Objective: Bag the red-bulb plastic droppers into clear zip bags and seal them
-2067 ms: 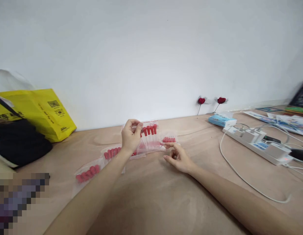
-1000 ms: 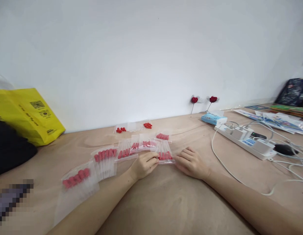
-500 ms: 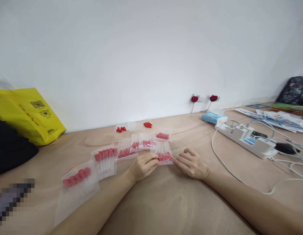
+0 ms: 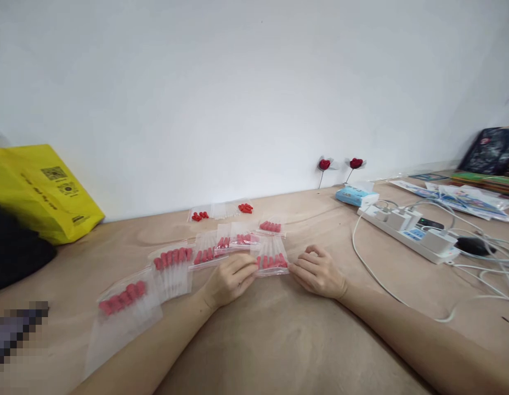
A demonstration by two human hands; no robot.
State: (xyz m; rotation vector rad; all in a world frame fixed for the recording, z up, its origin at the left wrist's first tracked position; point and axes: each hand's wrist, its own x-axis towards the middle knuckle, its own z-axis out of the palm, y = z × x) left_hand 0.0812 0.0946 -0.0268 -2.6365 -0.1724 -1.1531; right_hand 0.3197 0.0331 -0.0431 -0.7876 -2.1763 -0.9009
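Observation:
Between my hands a clear zip bag (image 4: 272, 262) with several red-tipped pieces lies on the wooden table (image 4: 295, 340). My left hand (image 4: 231, 278) pinches its left end. At its right corner my right hand (image 4: 319, 272) has its fingers pressed together on the edge. More bags of red-tipped pieces run in a row to the left: one overlapping bag (image 4: 243, 239), another (image 4: 205, 255), a fanned one (image 4: 173, 258) and the nearest one (image 4: 125, 299) beside my left forearm. Behind the held bag lies a small bag (image 4: 270, 226).
Red pieces in bags (image 4: 200, 216) lie near the wall. At left is a yellow bag (image 4: 52, 192) with black cloth (image 4: 16, 247). At right are a tissue pack (image 4: 356, 195), a power strip (image 4: 414, 236) with cables, papers (image 4: 468, 200) and two red flowers (image 4: 324, 164).
The whole view has shifted slightly. My left hand has moved a little left along the bag's edge, and more of the bag's red tips show. My right hand stays at the right corner.

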